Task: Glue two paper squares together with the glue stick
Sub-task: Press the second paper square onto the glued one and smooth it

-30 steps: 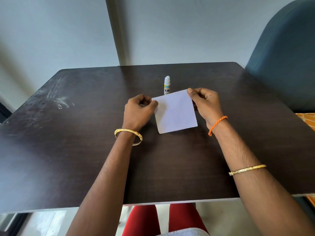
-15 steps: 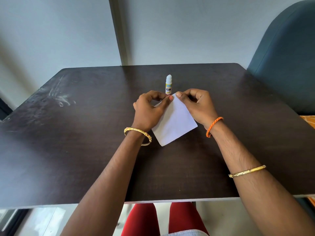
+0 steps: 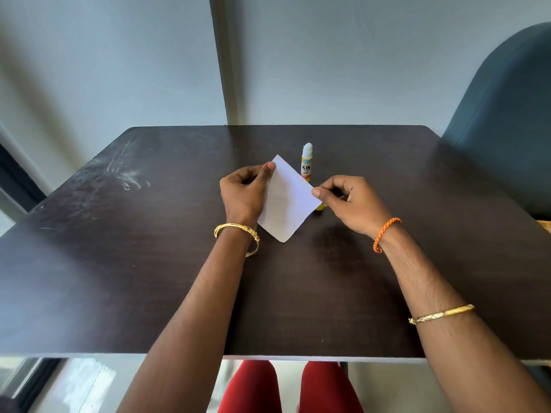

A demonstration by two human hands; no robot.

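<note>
A white paper square [image 3: 285,201] is held up over the dark table [image 3: 149,263], turned like a diamond with one corner pointing down. My left hand [image 3: 246,192] pinches its upper left edge near the top corner. My right hand [image 3: 347,201] pinches its right corner. I cannot tell whether this is one sheet or two lying together. Just behind the paper stands a capped glue stick [image 3: 306,163], upright, white with a yellow label; its lower part is hidden by the paper.
A blue-grey chair back [image 3: 507,120] rises at the table's right far corner. A pale wall with a vertical strip [image 3: 222,61] stands behind the table. White scuff marks [image 3: 125,177] streak the left part of the tabletop.
The paper has been turned from nearly flat and square-on into a diamond held between both hands. My hands came together at its top, then moved apart along its edges.
</note>
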